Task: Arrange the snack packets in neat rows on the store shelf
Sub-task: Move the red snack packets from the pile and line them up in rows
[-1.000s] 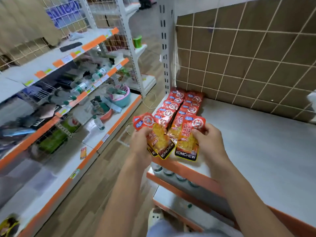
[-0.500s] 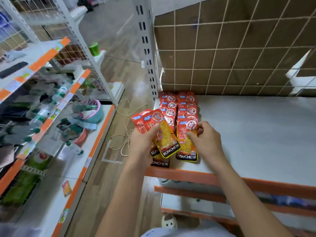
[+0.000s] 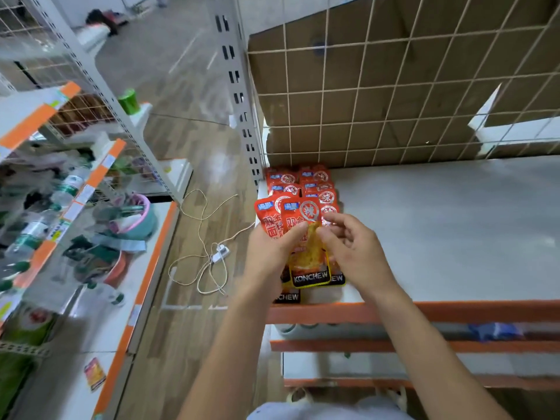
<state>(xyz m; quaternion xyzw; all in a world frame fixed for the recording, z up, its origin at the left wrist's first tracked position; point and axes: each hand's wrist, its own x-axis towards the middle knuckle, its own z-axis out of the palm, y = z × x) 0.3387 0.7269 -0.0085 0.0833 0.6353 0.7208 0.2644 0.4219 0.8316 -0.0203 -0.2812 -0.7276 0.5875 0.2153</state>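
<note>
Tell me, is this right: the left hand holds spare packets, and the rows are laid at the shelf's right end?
No: the head view shows the rows at the left end of the shelf. The left hand does hold spare packets.
</note>
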